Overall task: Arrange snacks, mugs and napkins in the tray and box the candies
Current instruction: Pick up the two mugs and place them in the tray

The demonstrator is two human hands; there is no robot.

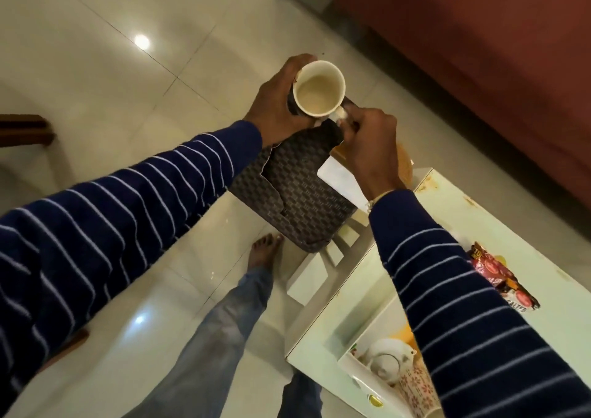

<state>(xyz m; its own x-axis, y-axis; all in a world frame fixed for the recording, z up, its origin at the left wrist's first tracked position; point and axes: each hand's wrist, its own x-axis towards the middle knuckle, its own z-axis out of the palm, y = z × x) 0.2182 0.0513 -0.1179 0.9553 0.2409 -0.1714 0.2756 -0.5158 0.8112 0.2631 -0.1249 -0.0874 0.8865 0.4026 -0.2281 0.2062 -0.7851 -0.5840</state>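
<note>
Holding the mug (319,88) up in the air, upright and mouth to the camera, well above the floor and just over the far end of a dark woven basket (307,193). Wrapping the left grip (278,97) round the mug's body, clamped on its side; pinching the handle with the right grip (371,142), closed on it. Seeing nothing but a pale, empty-looking inside, so probably not risking a spill.

Judging the step in hand to be carrying this mug to the white tray (347,368) at the near corner of the table (447,212), where a floral mug (415,389) and a rounded white vessel (387,358) are already standing close together. Doing it well means:

- Trusting the handle pinch for steering only, and letting the left grip bear the weight until the mug is over the table.
- Bringing it in level, clear of the basket's rim and the table edge, since a glazed mug is slippery and hard tile is lying underneath.
- Looking for a free patch of tray beside the two vessels; the right sleeve is hiding much of the tray, so room there cannot be told from here.
- Lowering it straight down, handle turned outward, not knocking the floral mug.
- Opening the left grip first, then the right, only once the base is sitting flat.

Leaving the snack packet (499,276), lying on the table apart from the tray, for a later step.
</note>
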